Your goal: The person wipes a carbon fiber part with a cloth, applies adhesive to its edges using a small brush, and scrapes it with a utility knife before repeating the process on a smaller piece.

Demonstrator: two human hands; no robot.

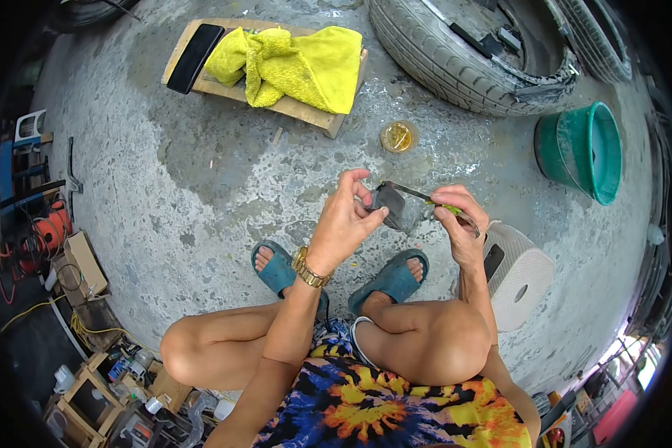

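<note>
My left hand (345, 224), with a gold watch on its wrist, pinches a small dark grey flat piece (388, 204) between thumb and fingers. A thin dark tool (405, 190) with a yellow-green part near its grip is held in my right hand (459, 218). The tool's tip lies at the upper edge of the dark piece. Just above the hands, a small round glass dish (399, 137) of amber liquid stands on the concrete floor.
A wooden stand (306, 116) at the top holds a yellow cloth (295, 67) and a black phone (195, 57). Tires (463, 60) lie at the upper right, near a green bucket (579, 153). A beige plastic stool (519, 276) is beside my right knee. Clutter lines both sides.
</note>
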